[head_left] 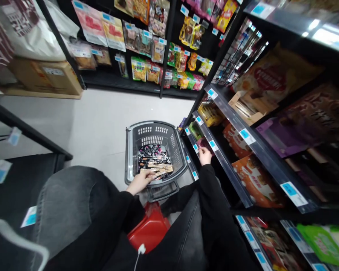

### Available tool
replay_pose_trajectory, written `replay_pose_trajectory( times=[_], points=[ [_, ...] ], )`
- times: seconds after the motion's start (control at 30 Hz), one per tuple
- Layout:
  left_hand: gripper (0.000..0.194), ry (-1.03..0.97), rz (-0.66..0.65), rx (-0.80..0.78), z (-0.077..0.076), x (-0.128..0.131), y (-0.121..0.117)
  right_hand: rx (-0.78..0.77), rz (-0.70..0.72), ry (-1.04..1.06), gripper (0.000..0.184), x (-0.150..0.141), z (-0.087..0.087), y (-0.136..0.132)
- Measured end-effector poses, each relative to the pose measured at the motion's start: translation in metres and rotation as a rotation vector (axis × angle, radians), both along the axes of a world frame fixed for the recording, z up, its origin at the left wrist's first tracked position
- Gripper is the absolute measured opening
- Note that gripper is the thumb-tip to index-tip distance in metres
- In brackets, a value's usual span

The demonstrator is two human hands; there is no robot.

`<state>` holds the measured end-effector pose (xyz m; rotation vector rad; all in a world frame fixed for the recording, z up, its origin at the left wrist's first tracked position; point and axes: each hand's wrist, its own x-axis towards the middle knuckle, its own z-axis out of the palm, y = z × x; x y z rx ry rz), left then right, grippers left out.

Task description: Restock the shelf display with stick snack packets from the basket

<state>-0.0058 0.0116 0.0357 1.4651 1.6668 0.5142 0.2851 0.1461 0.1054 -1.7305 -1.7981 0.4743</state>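
A dark grey plastic basket [179,165] with a light rim stands on the floor ahead of me. Inside lies a heap of small slim dark pieces [151,150], with longer beige strips [159,166] nearest me. My left hand [141,181] reaches over the near rim to these strips, fingers together and curled; what they pinch, if anything, cannot be made out. At the lower shelf's front edge, beside a blue-and-white price label [196,148], is my right hand [205,156]. Its thumb and fingertips are pressed together, and anything between them is too small to name.
Shelves [228,109] of packaged snacks rise close on my right. Hanging snack bags [139,69] line the back wall. A cardboard box [45,77] sits at the far left, and a black shelf [25,180] nearer. A red object [151,229] with a white cable is between my legs.
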Motion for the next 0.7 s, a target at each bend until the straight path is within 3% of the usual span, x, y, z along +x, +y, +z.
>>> replay_pose_trajectory(
  times=[0.13,0.23,0.3,0.37,0.47,0.57,0.7],
  points=[
    [0.029,0.162,-0.183,0.034,-0.012,0.009,-0.001,0.465,-0.162,-0.337,0.029,0.033,0.110,0.046],
    [0.030,0.159,-0.258,0.027,-0.014,0.013,-0.002,0.488,-0.232,-0.662,0.032,0.055,0.184,0.082],
    [0.030,0.139,-0.270,0.030,-0.014,0.014,-0.002,0.397,-0.276,-0.883,0.032,0.067,0.216,0.103],
    [0.029,0.141,-0.271,0.030,-0.014,0.013,-0.003,0.228,-0.346,-1.039,0.030,0.077,0.233,0.119],
    [0.028,0.155,-0.273,0.024,-0.016,0.011,-0.004,-0.013,-0.437,-1.115,0.031,0.089,0.242,0.135],
    [0.028,0.164,-0.267,0.020,-0.015,0.011,-0.006,-0.030,-0.457,-1.115,0.037,0.096,0.244,0.144],
    [0.029,0.177,-0.268,0.009,-0.011,0.013,-0.007,0.009,-0.568,-1.026,0.028,0.098,0.248,0.143]
  ],
)
